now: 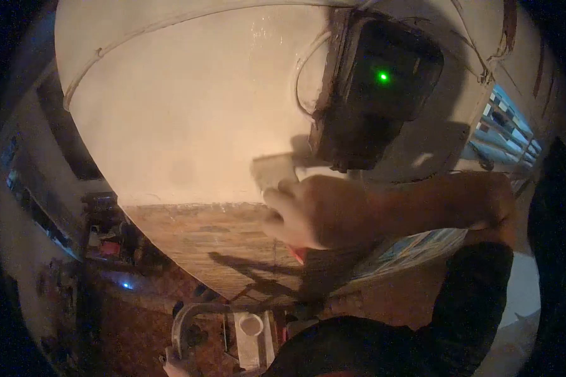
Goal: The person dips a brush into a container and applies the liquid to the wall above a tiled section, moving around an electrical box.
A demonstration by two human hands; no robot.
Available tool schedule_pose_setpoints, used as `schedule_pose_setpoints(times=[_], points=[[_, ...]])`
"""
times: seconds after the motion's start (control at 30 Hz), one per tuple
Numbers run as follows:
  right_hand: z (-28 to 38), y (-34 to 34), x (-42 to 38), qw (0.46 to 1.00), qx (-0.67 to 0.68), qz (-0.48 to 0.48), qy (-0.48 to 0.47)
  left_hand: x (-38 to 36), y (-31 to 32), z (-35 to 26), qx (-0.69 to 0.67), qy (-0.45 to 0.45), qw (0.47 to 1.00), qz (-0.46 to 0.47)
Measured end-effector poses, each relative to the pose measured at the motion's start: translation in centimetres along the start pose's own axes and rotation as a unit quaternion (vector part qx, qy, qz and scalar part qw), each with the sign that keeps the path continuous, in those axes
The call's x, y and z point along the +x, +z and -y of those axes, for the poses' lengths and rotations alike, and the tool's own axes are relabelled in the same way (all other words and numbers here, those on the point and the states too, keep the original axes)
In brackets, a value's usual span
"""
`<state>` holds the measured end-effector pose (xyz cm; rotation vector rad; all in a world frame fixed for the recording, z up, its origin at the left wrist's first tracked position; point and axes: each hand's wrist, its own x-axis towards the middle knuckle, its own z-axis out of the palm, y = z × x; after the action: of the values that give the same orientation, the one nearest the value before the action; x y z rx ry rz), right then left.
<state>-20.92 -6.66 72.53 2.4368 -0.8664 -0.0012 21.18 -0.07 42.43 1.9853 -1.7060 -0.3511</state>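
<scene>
My right hand is closed around what looks like a putty knife, its wide pale blade up against the cream wall. A bit of red, apparently its handle, shows under my fist. Motion blurs the hand and the blade. At the lower edge, my left hand is partly cut off, its fingers closed on the curved rail of what seems to be a stepladder.
Just above my right forearm, a dark box with a green light is fixed to the wall. Loose cables cross the wall. Wood-look tiles cover its lower part. A round pale container stands below. Shelves are at left.
</scene>
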Motion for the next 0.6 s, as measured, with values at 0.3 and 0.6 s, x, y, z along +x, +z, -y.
schedule_pose_setpoints(times=[0.3,0.6], points=[[-4.8,-5.1,2.8,0.966,-0.177,-0.180,0.048,0.1,0.3,0.7,-0.003,0.120,0.988,-0.098],[-3.1,0.1,2.0,0.985,0.057,-0.164,0.011,0.0,1.3,2.6,-0.052,0.058,0.995,-0.056]])
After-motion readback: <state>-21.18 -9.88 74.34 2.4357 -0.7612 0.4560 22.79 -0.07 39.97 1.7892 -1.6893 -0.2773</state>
